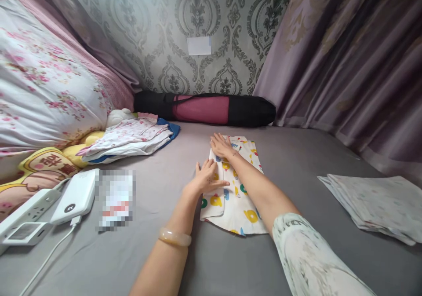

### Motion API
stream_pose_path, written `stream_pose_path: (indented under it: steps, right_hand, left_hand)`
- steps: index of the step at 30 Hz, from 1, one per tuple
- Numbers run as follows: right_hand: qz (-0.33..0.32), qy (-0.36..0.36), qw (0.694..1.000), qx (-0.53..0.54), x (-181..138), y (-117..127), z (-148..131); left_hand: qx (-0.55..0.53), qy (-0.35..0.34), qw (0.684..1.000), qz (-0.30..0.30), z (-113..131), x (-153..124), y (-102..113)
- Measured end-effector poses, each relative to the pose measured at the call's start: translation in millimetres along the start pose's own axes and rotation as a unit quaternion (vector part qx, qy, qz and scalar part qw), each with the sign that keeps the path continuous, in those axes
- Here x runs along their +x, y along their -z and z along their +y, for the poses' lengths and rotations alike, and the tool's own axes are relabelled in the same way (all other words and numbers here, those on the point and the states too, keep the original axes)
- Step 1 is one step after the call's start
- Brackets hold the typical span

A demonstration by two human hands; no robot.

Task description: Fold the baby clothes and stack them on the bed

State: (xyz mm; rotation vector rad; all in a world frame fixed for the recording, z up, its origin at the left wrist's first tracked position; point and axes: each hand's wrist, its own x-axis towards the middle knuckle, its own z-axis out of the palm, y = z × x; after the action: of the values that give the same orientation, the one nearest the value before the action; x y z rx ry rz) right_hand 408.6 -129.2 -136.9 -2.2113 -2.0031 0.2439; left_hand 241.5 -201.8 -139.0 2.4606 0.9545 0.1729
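Note:
A white cotton garment with a yellow, green, blue and red print (250, 217) lies partly folded on the grey bed sheet (158, 252). Its left side is turned inward as a long strip. My left hand (207, 178) rests on that folded strip, fingers spread and thumb pointing right. Farther up, my right hand (221, 145) lies flat over the garment's upper left edge, its forearm crossing the cloth from the right. Both palms face down and neither hand grips anything. Part of the print is hidden beneath the hands and right forearm.
A folded stack of pale cloth (379, 203) lies at right, folded clothes (132, 135) at left. Nearby sit a white power bank (75, 195), a power strip (29, 217) and a cable. A black and maroon long bag (201, 110) lies along the wall.

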Motion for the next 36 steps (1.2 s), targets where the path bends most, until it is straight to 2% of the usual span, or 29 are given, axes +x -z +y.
stream_pose_path:
  steps: [5, 12, 18, 23, 28, 32, 34, 36]
  right_hand:
    - [-0.031, 0.018, 0.999, -0.008, 2, -15, -5]
    - [-0.022, 0.028, 0.999, 0.012, 3, -15, 0]
    - [0.054, -0.044, 0.998, 0.005, -7, -6, 15]
    - [0.022, -0.102, 0.994, -0.019, -16, -11, 29]
    - [0.019, -0.103, 0.994, -0.023, -14, -15, 32]
    - [0.003, -0.107, 0.994, -0.002, -17, -6, 29]
    - [0.016, -0.094, 0.995, -0.001, -23, -3, 23]
    - [0.026, -0.063, 0.998, -0.001, -32, -3, 13]
  left_hand:
    - [0.023, 0.012, 0.998, -0.063, -3, -1, -2]
    - [0.027, 0.009, 0.997, -0.065, -4, 0, -2]
    - [0.015, -0.029, 0.999, -0.032, -5, 3, -7]
    - [0.016, -0.039, 0.996, -0.073, 1, 5, -9]
    - [0.0, -0.032, 0.997, -0.076, 0, 3, -11]
    - [-0.035, -0.049, 0.997, -0.037, 0, 2, -7]
    - [-0.083, -0.035, 0.996, 0.018, 0, 3, -3]
    - [-0.145, 0.016, 0.984, 0.107, -1, 6, 2]
